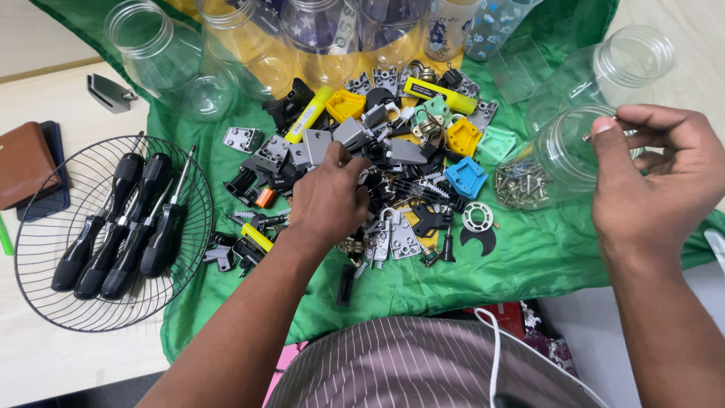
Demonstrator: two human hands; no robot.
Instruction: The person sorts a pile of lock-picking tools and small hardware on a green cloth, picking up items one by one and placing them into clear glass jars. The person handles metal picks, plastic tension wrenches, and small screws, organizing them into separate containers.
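Observation:
My left hand (328, 198) reaches into a pile of small hardware parts (393, 151) on a green cloth (529, 249), its fingers closed down among grey brackets and black pieces. What it grips is hidden. My right hand (653, 177) pinches a small metal screw (588, 137) at the mouth of a clear plastic jar (563, 151) that lies on its side with several screws (521, 185) inside.
A round wire basket (45, 279) at the left holds several black-handled screwdrivers (121, 227). Empty clear jars (162, 53) stand along the back, another jar (630, 57) at the right. A brown wallet (23, 162) lies far left.

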